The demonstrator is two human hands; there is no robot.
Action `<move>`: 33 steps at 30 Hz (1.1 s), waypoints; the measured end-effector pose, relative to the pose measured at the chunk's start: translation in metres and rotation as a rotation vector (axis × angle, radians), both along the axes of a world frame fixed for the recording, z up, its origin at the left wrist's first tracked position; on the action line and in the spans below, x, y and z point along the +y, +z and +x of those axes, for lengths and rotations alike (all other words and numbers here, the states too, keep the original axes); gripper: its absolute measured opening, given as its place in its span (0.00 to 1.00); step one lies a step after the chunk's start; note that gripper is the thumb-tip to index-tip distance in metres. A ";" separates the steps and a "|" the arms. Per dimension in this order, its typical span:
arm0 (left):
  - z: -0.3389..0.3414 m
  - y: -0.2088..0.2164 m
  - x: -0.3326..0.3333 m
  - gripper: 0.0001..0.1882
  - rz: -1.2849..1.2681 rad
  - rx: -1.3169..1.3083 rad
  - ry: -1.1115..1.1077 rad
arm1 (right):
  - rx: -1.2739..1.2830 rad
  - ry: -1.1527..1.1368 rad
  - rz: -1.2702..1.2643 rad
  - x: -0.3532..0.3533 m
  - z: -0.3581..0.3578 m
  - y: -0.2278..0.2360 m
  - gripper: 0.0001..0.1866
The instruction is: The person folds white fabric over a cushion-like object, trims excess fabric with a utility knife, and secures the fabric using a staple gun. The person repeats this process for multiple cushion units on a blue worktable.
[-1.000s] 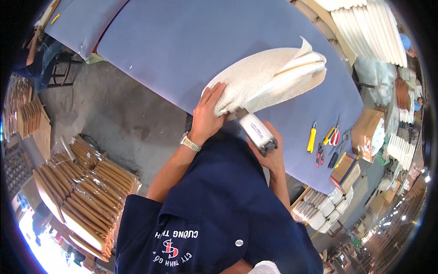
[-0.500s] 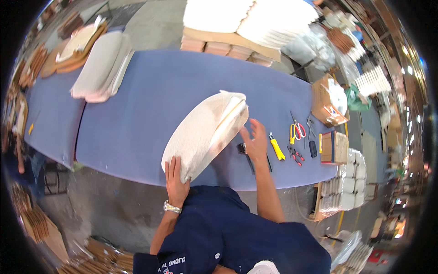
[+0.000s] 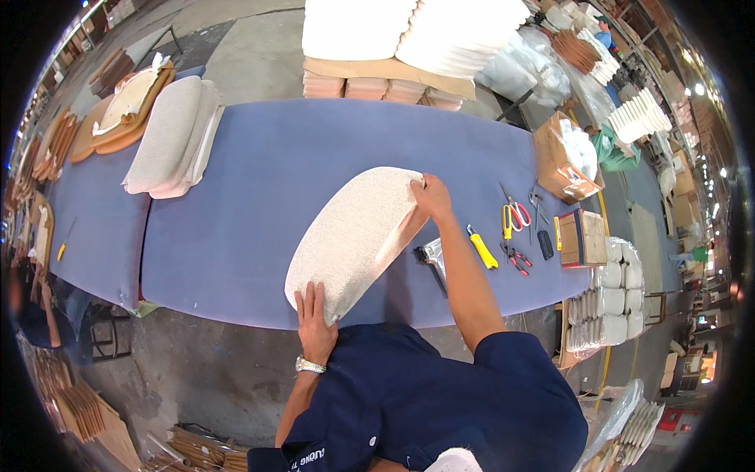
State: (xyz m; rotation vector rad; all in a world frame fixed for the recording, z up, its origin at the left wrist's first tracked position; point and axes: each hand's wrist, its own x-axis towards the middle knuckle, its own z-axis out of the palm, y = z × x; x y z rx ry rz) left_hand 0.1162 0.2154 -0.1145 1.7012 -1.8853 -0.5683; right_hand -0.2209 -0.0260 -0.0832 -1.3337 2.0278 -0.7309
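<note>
A beige fabric-covered seat cushion (image 3: 354,232) is held tilted above the near part of the blue table, with a long side edge and part of its underside showing. At its lower left end, my left hand (image 3: 317,326) grips the rim, fingers spread over the fabric. My right hand (image 3: 432,197) is closed on the far right corner, thumb on top and fingertips hidden beneath. Beside my right forearm lies a black and silver staple gun (image 3: 432,256), partly covered by the arm. A yellow-handled cutter (image 3: 482,248) rests just right of it.
Scissors (image 3: 517,212), red-handled pliers (image 3: 515,258) and a black block (image 3: 546,245) lie at the right. Two cardboard boxes (image 3: 583,238) (image 3: 560,177) stand by the right edge. Stacked beige cushions (image 3: 169,138) sit at the far left. Pale stacked panels (image 3: 358,35) rise beyond the table.
My right hand has moved up and closed on the cushion's far corner, after being open beside it. The cushion has turned to show more of its smooth top. My left hand keeps its hold.
</note>
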 end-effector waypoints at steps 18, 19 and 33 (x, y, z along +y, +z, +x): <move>0.141 0.100 0.090 0.48 0.655 0.025 -0.093 | -0.094 0.019 -0.376 0.230 0.106 0.032 0.11; 0.137 0.109 0.077 0.47 0.704 -0.002 -0.139 | -0.091 0.006 -0.358 0.233 0.107 0.032 0.12; -0.056 0.096 -0.100 0.53 0.370 -0.215 -0.706 | -0.120 -0.108 -0.338 0.203 0.119 0.038 0.12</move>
